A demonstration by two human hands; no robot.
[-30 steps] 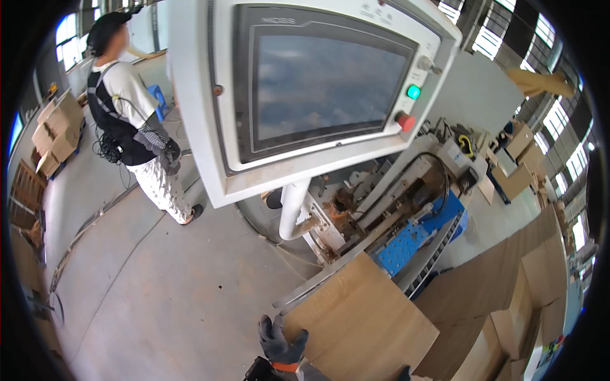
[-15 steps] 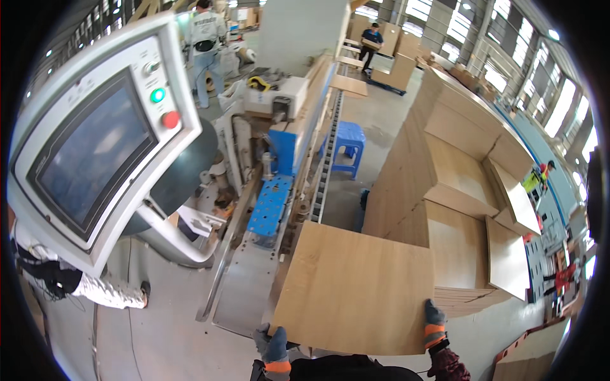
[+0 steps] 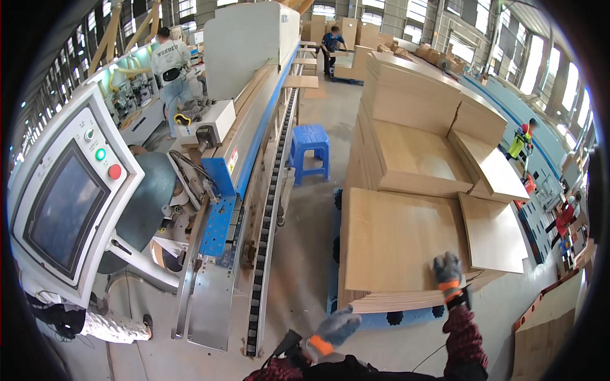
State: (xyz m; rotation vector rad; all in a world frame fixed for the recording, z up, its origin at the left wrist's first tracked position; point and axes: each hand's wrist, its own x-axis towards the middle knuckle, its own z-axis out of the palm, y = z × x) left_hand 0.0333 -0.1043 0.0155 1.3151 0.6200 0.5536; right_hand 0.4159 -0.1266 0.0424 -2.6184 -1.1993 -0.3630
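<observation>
With the gloved right hand [image 3: 448, 272] clamped on the near right corner of the top wooden panel [image 3: 397, 244] on the stack and the left hand [image 3: 338, 325] loose-fingered below its near edge, the panel could tilt and slip sideways.

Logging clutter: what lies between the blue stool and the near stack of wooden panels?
In the head view, only bare concrete floor separates the blue stool from the panel stack.

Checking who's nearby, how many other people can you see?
4: a worker in white upper left, a person in blue far back, someone in yellow-green and someone in red right; others may be hidden.
</observation>
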